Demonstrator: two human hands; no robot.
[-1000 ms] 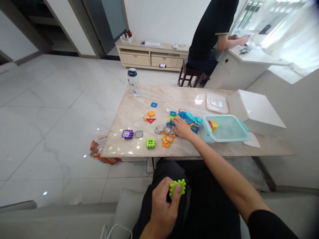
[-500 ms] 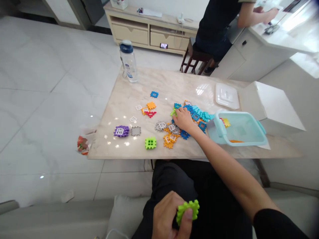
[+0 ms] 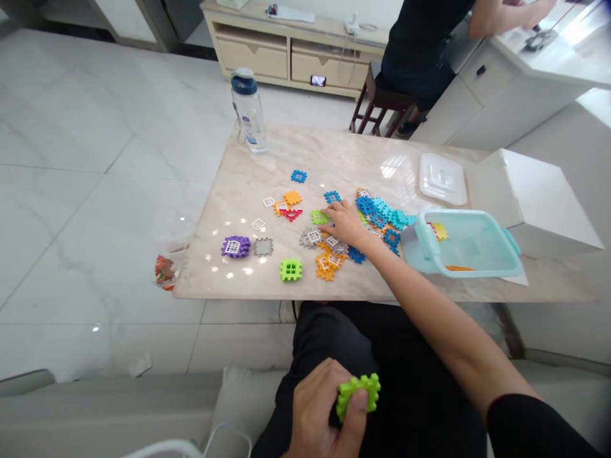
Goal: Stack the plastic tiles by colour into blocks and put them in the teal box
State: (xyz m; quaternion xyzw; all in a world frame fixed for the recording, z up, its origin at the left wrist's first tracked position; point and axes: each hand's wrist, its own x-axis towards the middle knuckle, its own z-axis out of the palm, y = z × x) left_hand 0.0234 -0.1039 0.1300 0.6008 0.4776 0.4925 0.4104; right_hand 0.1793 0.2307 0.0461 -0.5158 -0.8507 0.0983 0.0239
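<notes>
Over my lap, my left hand [image 3: 329,407] grips a lime-green toothed building tile [image 3: 359,395], thumb pressed on its face. My right hand [image 3: 344,224] reaches over the table, its fingertips at the right edge of another green tile [image 3: 319,217] that has an open window frame. Under and beside that hand spreads a pile of tiles: grey [image 3: 310,238], orange [image 3: 326,272], dark blue [image 3: 365,205] and turquoise [image 3: 395,218]. Part of the pile is hidden by the hand. A separate green window tile [image 3: 291,270] lies near the front edge.
Left on the table are purple tiles [image 3: 235,247], a grey tile [image 3: 263,247], a red piece [image 3: 291,215] and a water bottle [image 3: 249,114]. To the right stand a turquoise bin [image 3: 470,273], a clear lid [image 3: 443,179] and a white box [image 3: 548,197]. A person [image 3: 424,51] sits beyond.
My right hand has moved left, and the green window tile at its fingertips has shifted left out of the pile. A blue tile behind it has also shifted left. My left hand keeps its grip.
</notes>
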